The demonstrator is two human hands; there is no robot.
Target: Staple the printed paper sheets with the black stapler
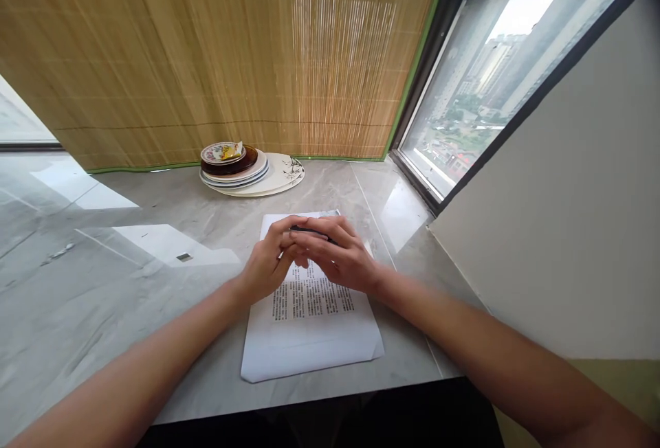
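Observation:
A stack of white printed sheets [309,345] lies on the grey marbled surface, with small dark text across its middle. Above its far half my left hand [271,259] and my right hand [343,249] meet, fingers bent and overlapping. Between them shows a slim dark object [309,230], mostly covered by the fingers, so its kind cannot be made out. Both hands appear closed around it, the left at its left end and the right over its right part. The hands hide part of the text and much of the sheets' far edge.
Beyond the sheets stands a pile of plates [234,166], partly on a white oval platter [283,170]. A bamboo blind [232,56] hangs behind them. To the right are a dark-framed window [464,91] and a white wall [567,194]. The grey marbled top [128,310] extends left.

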